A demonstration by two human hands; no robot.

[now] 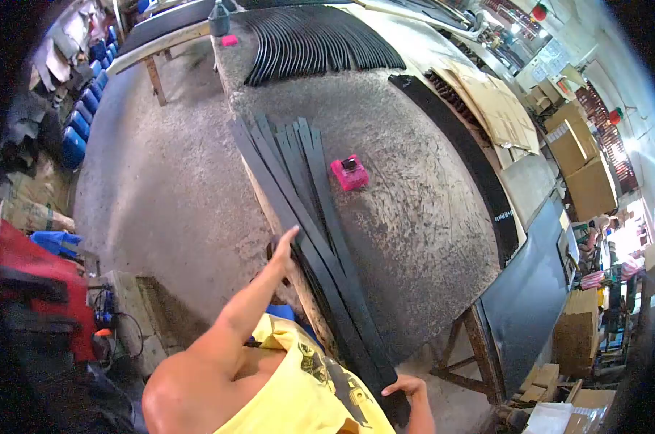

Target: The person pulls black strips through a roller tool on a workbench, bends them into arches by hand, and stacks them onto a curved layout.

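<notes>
A bundle of long black straps, like belt strips, lies along the near edge of the worktable. Their far ends fan out and show small holes. My left hand is closed at the bundle's left edge near its middle, thumb up against the straps, other fingers mostly hidden. At the near end, my right hand grips the straps with the thumb on top and the fingers out of sight. A pink block with a small dark object on it, the pink block, sits right of the fanned ends.
Many black strips lie in rows at the table's far end, near a dark bottle and another pink piece. A long black band and cardboard sheets line the right side. A dark sheet hangs nearby.
</notes>
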